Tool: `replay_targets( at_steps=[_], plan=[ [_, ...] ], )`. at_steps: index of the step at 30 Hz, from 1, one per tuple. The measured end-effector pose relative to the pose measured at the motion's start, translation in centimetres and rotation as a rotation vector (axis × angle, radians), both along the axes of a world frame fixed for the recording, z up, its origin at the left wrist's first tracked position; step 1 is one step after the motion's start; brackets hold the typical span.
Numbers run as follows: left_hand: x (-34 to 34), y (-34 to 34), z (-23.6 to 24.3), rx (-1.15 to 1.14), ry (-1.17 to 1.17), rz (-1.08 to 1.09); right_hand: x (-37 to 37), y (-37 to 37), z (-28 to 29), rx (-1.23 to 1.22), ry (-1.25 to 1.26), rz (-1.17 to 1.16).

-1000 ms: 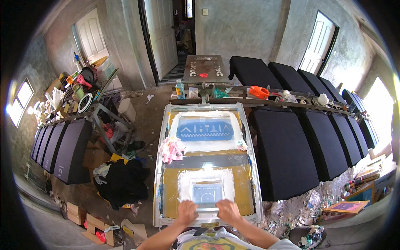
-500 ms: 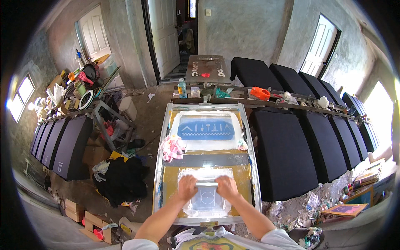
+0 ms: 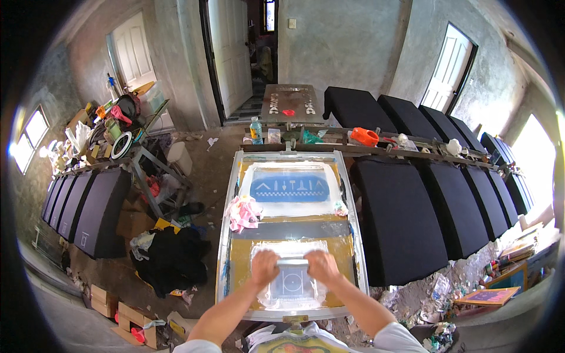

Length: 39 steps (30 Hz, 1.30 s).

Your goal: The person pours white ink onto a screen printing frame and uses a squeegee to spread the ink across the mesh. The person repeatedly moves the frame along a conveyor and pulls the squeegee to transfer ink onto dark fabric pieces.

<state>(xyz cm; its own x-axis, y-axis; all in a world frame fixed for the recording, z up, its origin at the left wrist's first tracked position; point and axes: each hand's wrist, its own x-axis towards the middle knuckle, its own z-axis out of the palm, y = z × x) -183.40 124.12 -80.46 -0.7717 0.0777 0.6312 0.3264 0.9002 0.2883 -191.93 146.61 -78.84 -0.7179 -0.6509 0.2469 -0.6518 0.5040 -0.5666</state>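
A screen-printing frame [image 3: 360, 259] with metal edges lies before me. Its nearer half bears a pale stencil panel [image 3: 292, 283] with a circle-and-lines design and whitish ink around it. Both fists grip a light-coloured squeegee [image 3: 292, 262] that spans the far part of this panel. My left hand [image 3: 265, 268] is closed round its left end, my right hand [image 3: 322, 266] round its right end. My fingers hide the ends, and the blade is hard to make out. Beyond, a blue stencil [image 3: 289, 187] with white tool shapes fills the far half.
A crumpled pink-and-white cloth [image 3: 243, 213] lies on the frame's left side. Black fabric-covered boards [image 3: 400, 217] stand in rows to the right. Behind the frame, a rail holds a bottle [image 3: 256, 130] and an orange container [image 3: 365, 137]. Black cloth [image 3: 170, 259] is heaped on the floor at left.
The whole view has shifted slightly, with the scene sitting a little lower in it. Both hands keep their grip on the squeegee, which stays at nearly the same place on the panel.
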Motion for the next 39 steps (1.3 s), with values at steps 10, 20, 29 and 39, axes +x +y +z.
replay_targets(
  at_steps=[10, 20, 29, 39],
  plan=[
    [9.4, 2.8, -2.1, 0.002, -0.160, -0.026, 8.9, 3.6, -1.8, 0.089, -0.048, 0.013],
    [6.5, 0.7, 2.2, 0.008, -0.149, -0.046, 6.1, 2.4, 2.4, -0.065, 0.109, 0.057],
    [-1.0, -1.1, 1.4, -0.005, -0.158, -0.008, -0.7, -0.8, 1.3, 0.053, 0.127, 0.026],
    [13.1, 4.3, 2.6, -0.001, -0.349, -0.123, 12.4, 6.1, 1.2, 0.117, 0.035, 0.139]
  ],
)
